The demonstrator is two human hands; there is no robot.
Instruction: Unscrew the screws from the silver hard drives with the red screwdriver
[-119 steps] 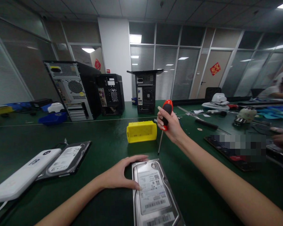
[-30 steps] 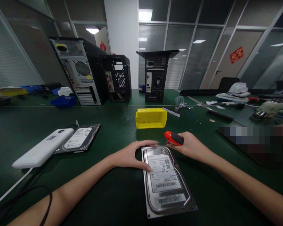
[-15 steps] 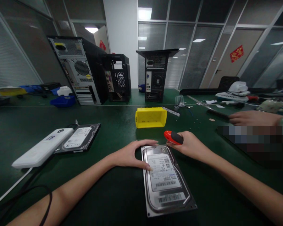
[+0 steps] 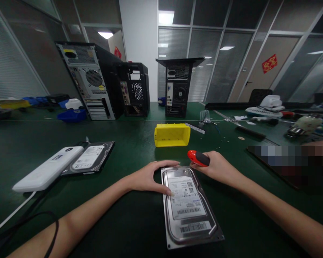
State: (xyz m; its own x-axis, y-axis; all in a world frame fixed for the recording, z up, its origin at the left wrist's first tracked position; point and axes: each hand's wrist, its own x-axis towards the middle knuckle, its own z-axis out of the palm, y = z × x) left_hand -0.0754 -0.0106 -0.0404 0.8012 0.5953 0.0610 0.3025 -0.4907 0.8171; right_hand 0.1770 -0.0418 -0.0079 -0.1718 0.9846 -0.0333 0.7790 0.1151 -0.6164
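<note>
A silver hard drive (image 4: 190, 215) lies label side up on the green table in front of me. My left hand (image 4: 150, 179) grips its far left part, the thumb on the label and the fingers over the far edge. In my right hand (image 4: 216, 166) is a screwdriver (image 4: 198, 158) with a red and black handle, held by the drive's far right corner. Its shaft and tip are hidden, so contact with the drive cannot be made out. Just beyond my hands sits a yellow plastic bin (image 4: 172, 136), its open side facing me.
At left, a white power bank (image 4: 48, 168) with a cable rests against a second hard drive (image 4: 90, 157). Computer cases (image 4: 104, 79) stand at the back, with another case (image 4: 177, 86) right of them. Small screws and scraps are scattered at right, near a pixelated object (image 4: 285, 161).
Another person's hand at the right has drawn back toward the right edge, uncovering the table there. My hands, the drive and the screwdriver stay nearly still.
</note>
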